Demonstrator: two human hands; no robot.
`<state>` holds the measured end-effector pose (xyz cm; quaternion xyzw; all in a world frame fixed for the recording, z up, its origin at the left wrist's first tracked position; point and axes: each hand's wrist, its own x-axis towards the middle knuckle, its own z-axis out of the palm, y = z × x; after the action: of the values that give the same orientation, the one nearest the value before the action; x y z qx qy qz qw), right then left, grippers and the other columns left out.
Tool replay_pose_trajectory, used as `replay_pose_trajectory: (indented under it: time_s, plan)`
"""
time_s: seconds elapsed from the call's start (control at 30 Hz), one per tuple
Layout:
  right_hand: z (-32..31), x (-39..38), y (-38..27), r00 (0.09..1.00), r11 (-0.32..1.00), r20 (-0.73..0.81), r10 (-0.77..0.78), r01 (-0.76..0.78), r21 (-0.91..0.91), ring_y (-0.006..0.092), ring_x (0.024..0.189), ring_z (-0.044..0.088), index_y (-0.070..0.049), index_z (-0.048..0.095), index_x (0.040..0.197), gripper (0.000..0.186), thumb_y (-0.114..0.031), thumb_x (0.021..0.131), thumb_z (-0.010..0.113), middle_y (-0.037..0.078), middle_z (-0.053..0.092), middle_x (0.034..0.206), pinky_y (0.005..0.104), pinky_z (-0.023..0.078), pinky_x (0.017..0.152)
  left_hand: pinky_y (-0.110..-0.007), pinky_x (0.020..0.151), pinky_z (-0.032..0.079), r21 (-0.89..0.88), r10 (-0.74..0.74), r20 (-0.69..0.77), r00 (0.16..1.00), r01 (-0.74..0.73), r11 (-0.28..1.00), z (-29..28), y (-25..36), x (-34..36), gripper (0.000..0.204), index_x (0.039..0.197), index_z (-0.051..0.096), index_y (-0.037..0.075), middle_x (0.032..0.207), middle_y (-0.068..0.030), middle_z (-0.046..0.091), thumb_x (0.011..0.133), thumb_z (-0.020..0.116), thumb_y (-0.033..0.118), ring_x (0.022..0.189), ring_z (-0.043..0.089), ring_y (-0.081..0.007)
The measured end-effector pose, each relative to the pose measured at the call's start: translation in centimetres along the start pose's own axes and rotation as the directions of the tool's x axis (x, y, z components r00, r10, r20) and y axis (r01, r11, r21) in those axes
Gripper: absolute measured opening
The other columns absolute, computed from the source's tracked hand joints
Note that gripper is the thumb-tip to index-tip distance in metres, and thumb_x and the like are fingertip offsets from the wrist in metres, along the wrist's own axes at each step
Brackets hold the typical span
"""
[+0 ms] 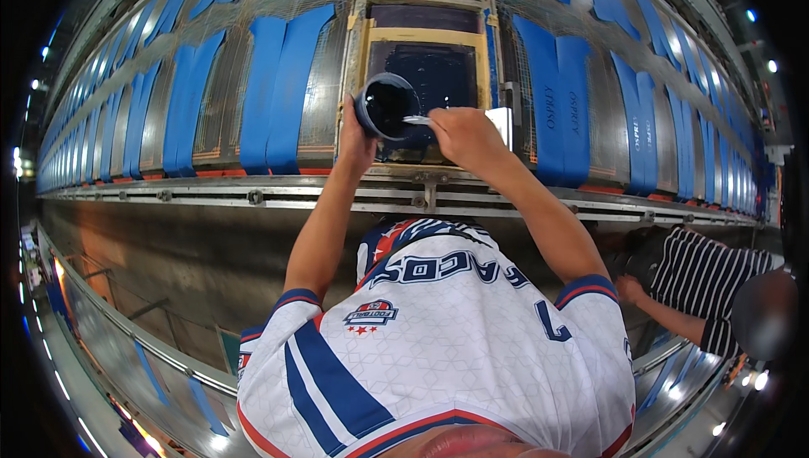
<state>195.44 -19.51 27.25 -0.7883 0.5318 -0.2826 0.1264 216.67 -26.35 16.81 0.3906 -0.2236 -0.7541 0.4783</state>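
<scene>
My left hand [357, 139] is wrapped round the side of a round tub [367, 117] and holds it tilted over a printing screen. Dark ink [389, 104] fills the inside of the tub. A pale, thin tool, perhaps a spatula [415, 120], reaches into the tub's mouth, and the closed fingers of my right hand [466, 139] grip its other end. Below both hands lies the framed printing screen [359, 45], with yellowish tape round its edges and dark ink on its mesh. A white flat piece [500, 128] shows beside my right wrist; its kind is unclear.
Blue fabric pieces [278, 87] lie in rows on the long metal table [329, 104], some with dark lettering to the right. A metal rail [320, 192] runs along its near edge. At right stands another person in a striped shirt [699, 273]. Another long table [160, 365] lies behind me.
</scene>
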Motion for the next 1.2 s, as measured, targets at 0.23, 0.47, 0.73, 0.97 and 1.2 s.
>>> replay_pose_trajectory:
  time_s: [0.23, 0.47, 0.73, 0.97, 1.2]
  plan:
    - [0.4, 4.3, 5.3, 0.958, 0.981, -0.211, 0.192, -0.181, 0.071, 0.0404, 0.079, 0.067, -0.004, 0.071, 0.101, 0.017, -0.017, 0.095, 0.062, 0.02, 0.069, 0.084, 0.0459, 0.052, 0.068, -0.036, 0.103, 0.048, 0.289, 0.242, 0.186, 0.952, -0.288, 0.913, 3.4, 3.0, 6.8, 0.057, 0.138, 0.057, 0.009, 0.132, -0.0083, 0.063, 0.109, 0.033, 0.052, 0.119, 0.062, -0.0207]
    - [1.3, 1.0, 7.2, 0.863, 0.924, -0.339, 0.375, -0.317, 0.215, 0.0426, 0.082, 0.066, -0.002, 0.071, 0.096, 0.019, -0.017, 0.095, 0.059, 0.022, 0.069, 0.084, 0.0489, 0.052, 0.072, -0.031, 0.099, 0.045, 0.738, 0.215, 0.465, 0.859, -0.51, 0.442, 5.2, 4.5, 11.3, 0.044, 0.138, 0.061, 0.011, 0.118, -0.011, 0.067, 0.105, 0.053, 0.04, 0.11, 0.06, -0.0206]
    - [2.6, -1.7, 8.3, 0.793, 0.854, -0.321, 0.518, -0.499, 0.147, 0.0419, 0.085, 0.066, -0.003, 0.07, 0.099, 0.019, -0.018, 0.095, 0.06, 0.022, 0.069, 0.088, 0.0497, 0.052, 0.073, -0.036, 0.104, 0.043, 0.746, 0.067, 0.639, 0.766, -0.639, 0.189, 8.4, 5.1, 11.7, 0.046, 0.141, 0.059, 0.019, 0.129, -0.0179, 0.063, 0.102, 0.055, 0.043, 0.121, 0.059, -0.029]
    - [3.9, -1.4, 7.7, 0.666, 0.952, -0.68, 0.306, -0.196, 0.237, 0.0324, 0.082, 0.071, -0.005, 0.073, 0.104, 0.016, -0.013, 0.091, 0.07, 0.015, 0.073, 0.089, 0.039, 0.057, 0.071, -0.039, 0.105, 0.042, 0.67, 0.114, 0.729, 0.675, -0.738, 0.079, 9.2, 7.6, 10.6, 0.044, 0.141, 0.059, 0.02, 0.129, -0.0163, 0.059, 0.104, 0.053, 0.043, 0.123, 0.056, -0.0288]
    - [5.9, 1.4, 8.0, 0.483, 0.998, -0.875, 0.03, -0.061, 0.001, 0.0256, 0.087, 0.074, -0.006, 0.075, 0.11, 0.021, -0.003, 0.09, 0.072, 0.011, 0.075, 0.098, 0.0331, 0.06, 0.072, -0.038, 0.11, 0.038, 0.575, 0.144, 0.778, 0.611, -0.786, 0.23, 11.6, 10.2, 8.4, 0.045, 0.141, 0.058, 0.014, 0.137, -0.0129, 0.056, 0.106, 0.05, 0.04, 0.13, 0.052, -0.026]
